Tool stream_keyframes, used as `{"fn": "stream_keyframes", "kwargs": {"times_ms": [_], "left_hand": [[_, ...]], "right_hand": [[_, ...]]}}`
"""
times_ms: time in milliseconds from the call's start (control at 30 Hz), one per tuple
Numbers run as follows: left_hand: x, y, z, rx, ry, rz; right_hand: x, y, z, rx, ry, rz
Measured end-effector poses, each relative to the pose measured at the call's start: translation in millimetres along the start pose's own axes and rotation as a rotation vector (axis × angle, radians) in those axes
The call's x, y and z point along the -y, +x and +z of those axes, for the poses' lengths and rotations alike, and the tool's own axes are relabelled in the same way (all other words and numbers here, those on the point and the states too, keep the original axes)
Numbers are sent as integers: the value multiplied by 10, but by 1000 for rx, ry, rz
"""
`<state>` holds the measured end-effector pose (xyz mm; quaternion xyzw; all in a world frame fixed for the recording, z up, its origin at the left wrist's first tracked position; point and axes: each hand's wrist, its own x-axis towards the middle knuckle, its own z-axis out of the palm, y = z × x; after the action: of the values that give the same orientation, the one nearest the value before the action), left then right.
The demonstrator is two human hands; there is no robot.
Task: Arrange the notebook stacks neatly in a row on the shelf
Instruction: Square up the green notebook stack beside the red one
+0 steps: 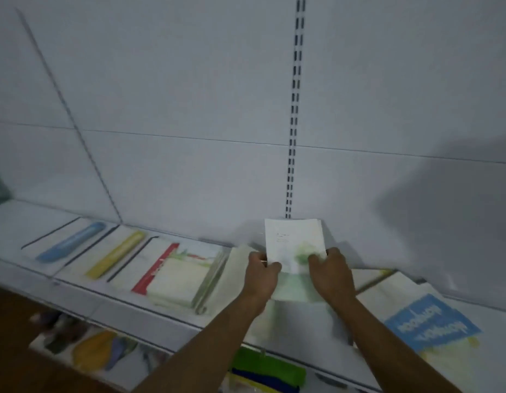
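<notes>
Bare shelf [27, 222] at far left; notebook stacks [178, 275] crowd the middle

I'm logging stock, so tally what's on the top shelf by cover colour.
Blue-striped white notebook stack: 1
Yellow-striped white notebook stack: 1
Red-spined cream notebook stack: 1
Green-tinted white notebook stack, held upright by left hand and right hand: 1
Blue-printed notebook stack: 1
Total: 5
</notes>
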<state>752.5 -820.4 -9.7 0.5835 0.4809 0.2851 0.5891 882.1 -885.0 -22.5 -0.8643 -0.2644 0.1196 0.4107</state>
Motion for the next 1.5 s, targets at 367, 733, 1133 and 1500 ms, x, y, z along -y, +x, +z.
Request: {"fn": "stream_keyframes", "kwargs": {"times_ms": [367, 733, 1133, 1500], "left_hand": [[524, -608, -3500, -591, -177, -21], [1227, -1414, -5551, -808, -190, 12], [987, -496, -6088, -781, -203, -27], [699, 1002, -5625, -398, -33, 75]], "right_hand": [[2307, -1907, 2342, 503, 0, -433], [3427, -3675, 3839, 800, -20, -614], [4014, -3121, 4537, 768, -3, -634], [3769, -1789, 4578, 495, 47, -324]]}}
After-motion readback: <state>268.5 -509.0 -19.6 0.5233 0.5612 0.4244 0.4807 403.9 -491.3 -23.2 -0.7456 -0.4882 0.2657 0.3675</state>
